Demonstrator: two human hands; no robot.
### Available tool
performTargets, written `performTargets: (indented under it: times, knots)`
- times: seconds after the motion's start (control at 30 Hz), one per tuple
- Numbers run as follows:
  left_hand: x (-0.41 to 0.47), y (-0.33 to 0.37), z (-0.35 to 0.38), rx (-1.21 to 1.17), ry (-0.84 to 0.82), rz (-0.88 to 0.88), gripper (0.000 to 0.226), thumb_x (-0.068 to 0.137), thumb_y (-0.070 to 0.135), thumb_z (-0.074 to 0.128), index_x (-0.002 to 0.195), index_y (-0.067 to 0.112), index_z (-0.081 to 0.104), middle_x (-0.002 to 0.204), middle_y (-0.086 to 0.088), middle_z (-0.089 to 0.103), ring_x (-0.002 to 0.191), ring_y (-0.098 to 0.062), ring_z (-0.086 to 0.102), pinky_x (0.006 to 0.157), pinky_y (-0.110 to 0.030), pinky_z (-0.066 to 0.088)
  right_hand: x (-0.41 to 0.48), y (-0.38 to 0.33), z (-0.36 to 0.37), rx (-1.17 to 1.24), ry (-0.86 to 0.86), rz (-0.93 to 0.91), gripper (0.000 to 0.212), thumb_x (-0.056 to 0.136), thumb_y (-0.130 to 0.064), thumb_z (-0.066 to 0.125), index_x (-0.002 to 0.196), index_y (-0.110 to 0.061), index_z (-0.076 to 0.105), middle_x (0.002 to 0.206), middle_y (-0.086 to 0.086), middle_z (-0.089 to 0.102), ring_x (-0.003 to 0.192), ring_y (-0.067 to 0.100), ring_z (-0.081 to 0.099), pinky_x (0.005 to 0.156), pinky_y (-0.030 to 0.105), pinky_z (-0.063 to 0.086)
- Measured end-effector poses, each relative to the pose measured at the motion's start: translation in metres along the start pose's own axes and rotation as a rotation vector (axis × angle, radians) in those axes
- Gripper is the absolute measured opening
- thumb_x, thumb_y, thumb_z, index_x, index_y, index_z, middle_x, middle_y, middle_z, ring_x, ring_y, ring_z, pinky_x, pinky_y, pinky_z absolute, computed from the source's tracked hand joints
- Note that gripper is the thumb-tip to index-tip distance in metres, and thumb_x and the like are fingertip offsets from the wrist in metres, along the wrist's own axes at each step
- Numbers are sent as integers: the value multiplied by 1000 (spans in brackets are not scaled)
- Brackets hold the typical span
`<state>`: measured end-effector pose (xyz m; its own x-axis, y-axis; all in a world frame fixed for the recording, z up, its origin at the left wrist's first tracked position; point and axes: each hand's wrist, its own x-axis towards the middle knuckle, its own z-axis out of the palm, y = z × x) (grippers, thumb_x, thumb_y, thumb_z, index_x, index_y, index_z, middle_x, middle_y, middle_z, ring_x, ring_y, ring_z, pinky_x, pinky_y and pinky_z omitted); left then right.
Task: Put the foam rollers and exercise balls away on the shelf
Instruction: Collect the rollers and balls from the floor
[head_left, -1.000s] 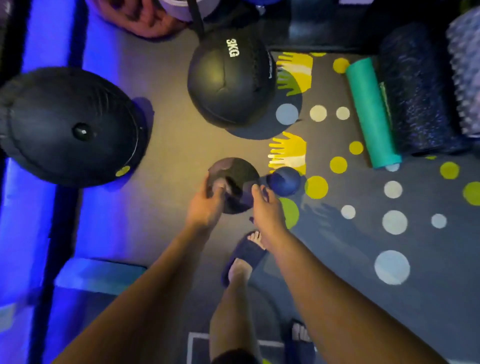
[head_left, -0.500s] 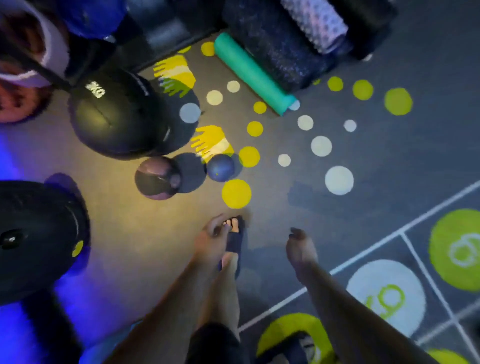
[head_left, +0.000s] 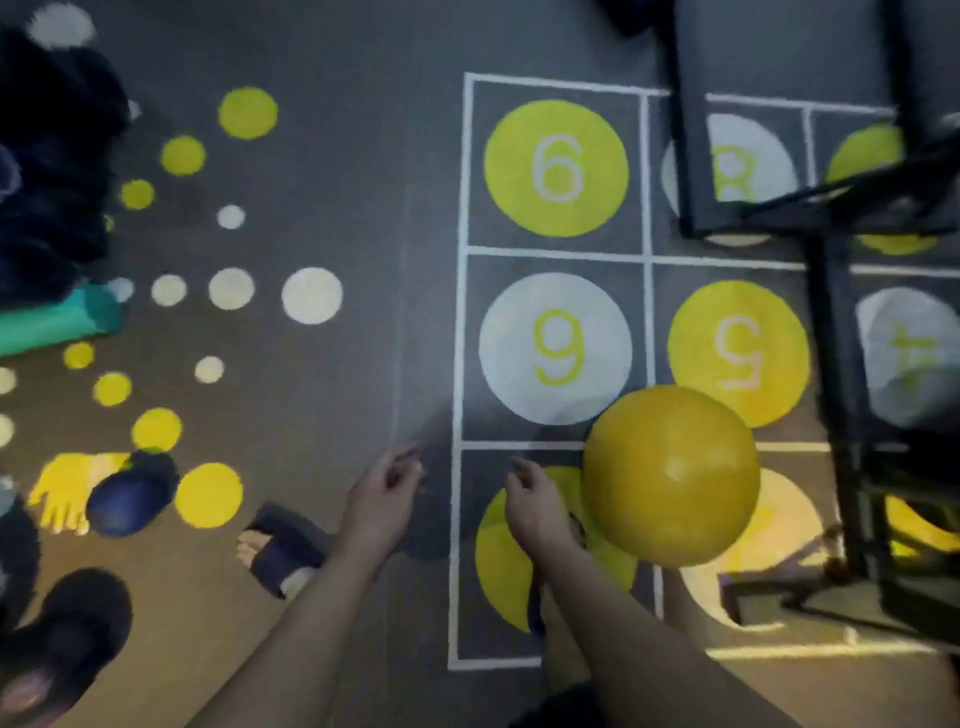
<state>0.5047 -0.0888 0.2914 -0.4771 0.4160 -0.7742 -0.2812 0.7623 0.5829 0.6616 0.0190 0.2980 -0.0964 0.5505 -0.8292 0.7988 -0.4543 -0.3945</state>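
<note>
Both hands were empty, with fingers loosely curled and apart. The left hand (head_left: 384, 499) hovered above the grey floor (head_left: 363, 197). The right hand (head_left: 535, 512) hovered just beside the yellow ball (head_left: 672, 475), which stood over the numbered grid next to the black rack (head_left: 836, 395). A teal foam roller (head_left: 57, 319) and a small blue ball (head_left: 130, 496) lay at the floor's left edge.
</note>
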Motion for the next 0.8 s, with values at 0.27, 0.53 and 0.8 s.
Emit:
performTargets:
  times: [0.27, 0.53, 0.8]
  knots:
    - [-2, 44, 270, 122, -275, -87, 23, 104, 21, 56, 127, 24, 62, 111, -5, 68, 81, -18, 68, 69, -32, 49, 68, 168, -215, 177, 241, 298, 48, 108, -32, 42, 154, -16, 39, 154, 9, 45, 133, 35, 48, 100, 40, 44]
    - [60, -10, 419, 632, -364, 174, 51, 102, 44, 54, 152, 38, 42, 160, 0, 37, 145, -23, 39, 114, -43, 39, 195, 279, -257, 211, 214, 198, 76, 102, -61, 39, 163, -32, 4, 171, -3, -6, 157, 25, 6, 123, 53, 21]
    - [111, 1, 411, 945, -221, 512, 62, 99, 74, 14, 157, 52, 16, 171, 12, 7, 158, -16, -1, 128, -48, 6, 181, 235, -211, 240, 392, -90, 46, 104, -48, 45, 144, -28, 57, 148, -4, 55, 136, 14, 49, 108, 36, 44]
